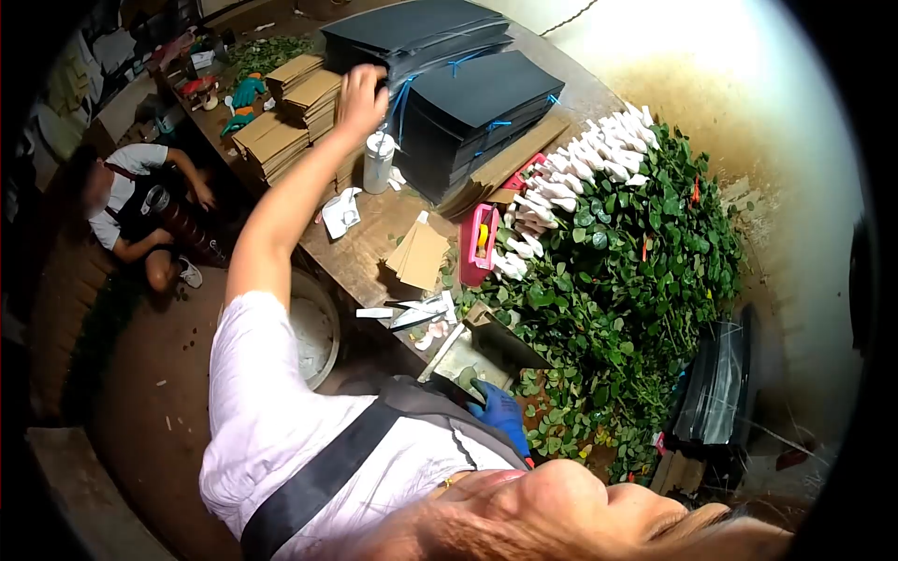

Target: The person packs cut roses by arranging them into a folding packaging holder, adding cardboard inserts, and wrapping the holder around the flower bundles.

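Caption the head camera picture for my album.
Left hand outstretched by stacked black sheets, white-tipped leafy stems heaped nearby.

Pale, whitish short-sleeved top [360, 467], loose crumpled sleeve [253, 351], lower left of frame. Wide black strap [323, 481] slants across it; darker grey cloth [435, 402] alongside, thin dark cord [460, 447]. Gold-coloured bit [449, 481] at neck. Left hand [362, 98], upper centre: bare. Right hand [500, 411], lower centre: blue glove, red edge.
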{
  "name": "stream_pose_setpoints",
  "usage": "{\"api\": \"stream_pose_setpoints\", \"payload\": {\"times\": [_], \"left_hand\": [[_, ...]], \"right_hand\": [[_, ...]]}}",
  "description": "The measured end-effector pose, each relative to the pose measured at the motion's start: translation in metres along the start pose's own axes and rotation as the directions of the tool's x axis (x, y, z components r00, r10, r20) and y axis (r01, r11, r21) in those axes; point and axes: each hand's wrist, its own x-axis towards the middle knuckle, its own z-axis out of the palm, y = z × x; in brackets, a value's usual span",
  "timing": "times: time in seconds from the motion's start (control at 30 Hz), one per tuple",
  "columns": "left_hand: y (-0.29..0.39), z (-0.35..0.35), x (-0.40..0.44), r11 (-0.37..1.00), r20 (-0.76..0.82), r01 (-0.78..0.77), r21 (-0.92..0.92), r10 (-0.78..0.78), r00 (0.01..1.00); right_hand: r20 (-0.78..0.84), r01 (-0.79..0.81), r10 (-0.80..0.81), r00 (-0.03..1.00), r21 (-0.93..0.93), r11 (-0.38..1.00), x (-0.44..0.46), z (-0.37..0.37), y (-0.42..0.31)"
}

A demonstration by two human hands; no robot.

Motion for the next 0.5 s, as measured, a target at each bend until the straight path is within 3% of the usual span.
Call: {"api": "stream_pose_setpoints", "payload": {"times": [0.03,0.07,0.1,0.13,0.2,0.33,0.4,0.47,0.5], "left_hand": [[-0.018,0.009,0.025,0.987,-0.005,0.002,0.161,-0.001,1.000],[-0.013,0.004,0.047,0.942,0.049,0.100,0.320,-0.122,0.991],[-0.024,0.008,0.065,0.924,0.115,0.074,0.376,-0.126,0.985],[-0.036,0.014,0.078,0.921,0.178,0.001,0.390,-0.076,0.981],[-0.034,0.019,0.095,0.898,0.342,-0.043,0.438,-0.122,0.932],[-0.030,0.019,0.121,0.882,0.627,-0.187,0.433,-0.146,0.765],[-0.036,0.019,0.132,0.938,0.703,-0.185,0.292,-0.079,0.707],[-0.030,0.015,0.149,0.975,0.656,-0.199,0.099,0.086,0.750],[-0.022,0.013,0.149,0.963,0.446,-0.268,-0.032,0.254,0.858]], "right_hand": [[-0.120,0.090,-0.089,0.989,0.004,0.996,0.000,0.007,0.005],[-0.130,0.087,-0.084,0.988,0.015,0.996,0.000,0.009,0.006],[-0.141,0.082,-0.077,0.987,0.026,0.996,0.000,0.010,0.006],[-0.151,0.074,-0.068,0.986,0.037,0.997,-0.001,0.009,0.005],[-0.183,0.057,-0.048,0.982,0.046,0.997,-0.003,0.004,-0.004],[-0.249,0.046,-0.036,0.968,0.033,0.998,-0.006,-0.001,-0.015],[-0.288,0.055,-0.059,0.956,-0.022,0.998,-0.010,-0.002,-0.017],[-0.303,0.094,-0.098,0.948,-0.028,0.995,-0.006,0.003,-0.010],[-0.246,0.054,-0.049,0.968,0.014,0.998,-0.008,0.004,-0.008]]}}
